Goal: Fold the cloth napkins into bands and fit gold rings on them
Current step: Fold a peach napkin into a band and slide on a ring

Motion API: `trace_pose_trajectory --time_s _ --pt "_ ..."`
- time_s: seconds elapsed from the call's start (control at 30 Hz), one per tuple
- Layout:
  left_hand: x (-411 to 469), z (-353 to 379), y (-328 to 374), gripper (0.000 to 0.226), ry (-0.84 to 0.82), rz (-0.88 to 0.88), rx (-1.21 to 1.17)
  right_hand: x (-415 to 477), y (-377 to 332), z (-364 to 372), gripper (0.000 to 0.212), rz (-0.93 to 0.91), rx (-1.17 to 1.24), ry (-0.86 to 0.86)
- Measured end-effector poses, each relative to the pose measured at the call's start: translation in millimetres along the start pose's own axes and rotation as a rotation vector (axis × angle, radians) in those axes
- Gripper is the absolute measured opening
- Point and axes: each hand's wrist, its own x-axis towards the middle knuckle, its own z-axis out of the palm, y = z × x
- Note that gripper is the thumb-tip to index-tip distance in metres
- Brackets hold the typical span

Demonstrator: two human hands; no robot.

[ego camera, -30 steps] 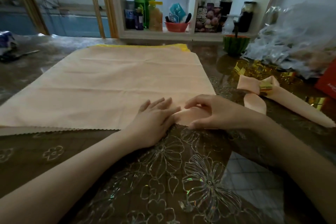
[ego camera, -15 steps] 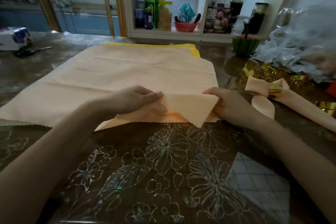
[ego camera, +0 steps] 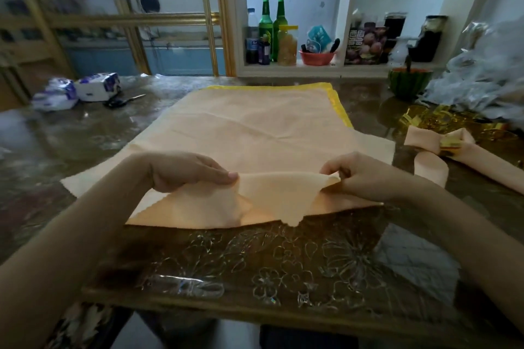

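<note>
A peach cloth napkin point(ego camera: 255, 133) lies spread on the table, on top of a yellow-edged cloth point(ego camera: 337, 106). Its near corner is folded back into a triangular flap point(ego camera: 283, 195) that points toward me. My left hand point(ego camera: 187, 171) pinches the flap's left end and my right hand point(ego camera: 365, 176) pinches its right end, both lifting the fold slightly off the table. At the right lies a finished folded napkin point(ego camera: 479, 159) with a gold ring point(ego camera: 449, 144) round it. Loose gold rings point(ego camera: 433, 119) are heaped behind it.
The table point(ego camera: 255, 263) has a clear flower-patterned cover. Tissue packs point(ego camera: 82, 89) and scissors point(ego camera: 122, 100) lie far left. A watermelon-shaped bowl point(ego camera: 409, 83) and crumpled clear plastic point(ego camera: 482, 88) stand far right. Bottles and jars fill the shelf point(ego camera: 312, 68) behind.
The near corner went from pressed flat under both hands to being lifted and folded back; my hands moved apart along the fold and further up the cloth.
</note>
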Motion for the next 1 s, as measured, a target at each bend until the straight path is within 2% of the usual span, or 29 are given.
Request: trace_pose_trajectory --time_s 0.1,0.17,0.23,0.27,0.33,0.4,0.47,0.53,0.57,0.67,0.73,0.83,0.9,1.0 --pt "-27 -9 -19 0.068 -0.093 -0.079 0.063 -15 -34 15 0.006 -0.034 0.117 -0.271" --pt "-41 -20 -30 0.079 -0.183 -0.103 0.132 -24 -54 21 0.014 -0.033 0.186 -0.46" --pt "-53 -33 -36 0.078 -0.18 -0.104 0.148 -24 -71 18 0.021 0.001 0.161 -0.555" --pt "-53 -36 -36 0.071 -0.153 -0.117 0.135 -20 -76 15 0.023 0.025 0.128 -0.548" --pt "-44 -37 -33 0.044 0.034 -0.121 0.17 0 -81 11 0.022 0.053 0.072 -0.375" --pt "-18 -39 -32 0.041 0.374 -0.116 0.385 27 -74 12 0.014 0.115 0.013 -0.102" --pt "8 -38 -36 0.043 0.766 -0.04 0.586 49 -63 21 0.037 0.215 -0.131 0.07" --pt "25 -38 -46 0.044 1.075 0.054 0.539 55 -52 35 0.055 0.294 -0.313 0.103" --pt "27 -36 -51 0.049 1.156 0.075 0.507 54 -47 41 0.057 0.306 -0.341 0.119" --pt "26 -34 -68 0.055 1.109 0.036 0.574 45 -35 51 0.062 0.328 -0.3 0.2" --pt "24 -32 -78 0.053 1.036 -0.001 0.674 40 -30 50 0.063 0.432 -0.345 0.242" --pt "21 -32 -84 0.051 1.0 -0.013 0.7 39 -28 44 0.044 0.532 -0.246 0.23" --pt "19 -29 -81 0.05 1.003 0.005 0.691 41 -27 44 0.026 0.482 -0.073 0.244" --pt "16 -21 -74 0.049 1.011 0.079 0.709 44 -28 47 0.027 0.407 -0.032 0.301"
